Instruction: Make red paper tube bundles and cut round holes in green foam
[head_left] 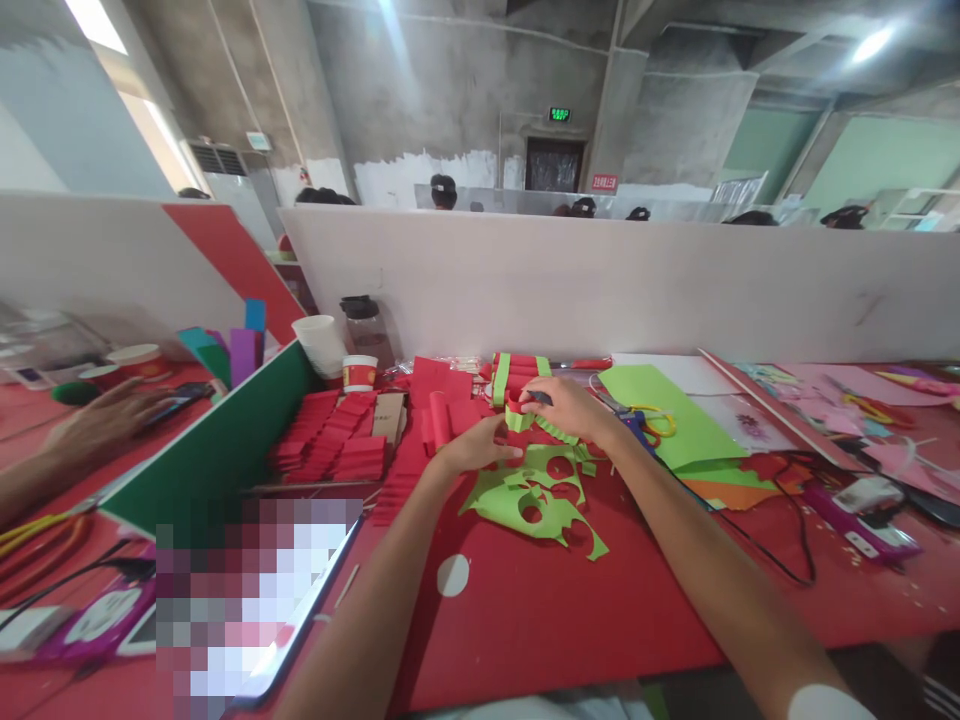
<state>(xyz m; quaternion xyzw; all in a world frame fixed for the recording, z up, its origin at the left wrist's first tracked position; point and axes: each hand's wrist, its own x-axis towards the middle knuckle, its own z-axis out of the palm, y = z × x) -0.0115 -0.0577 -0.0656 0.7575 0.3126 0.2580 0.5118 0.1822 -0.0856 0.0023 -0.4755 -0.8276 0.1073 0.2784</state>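
Both hands meet at a small green and red paper piece behind the green scraps. My left hand has its thumb and fingers curved round the near left side of this piece. Over its right side, my right hand is closed, with fingertips pinching at the top edge. Just in front lies green paper with round holes cut in it. Red rolls with green bands stand behind the hands. A fringed green strip lies under my right hand.
Red folded paper strips, a paper cup and a bottle are at the left. A partly blurred tablet lies in front. Yellow-handled scissors and green sheets are at the right. Another person's hand rests beyond the green divider.
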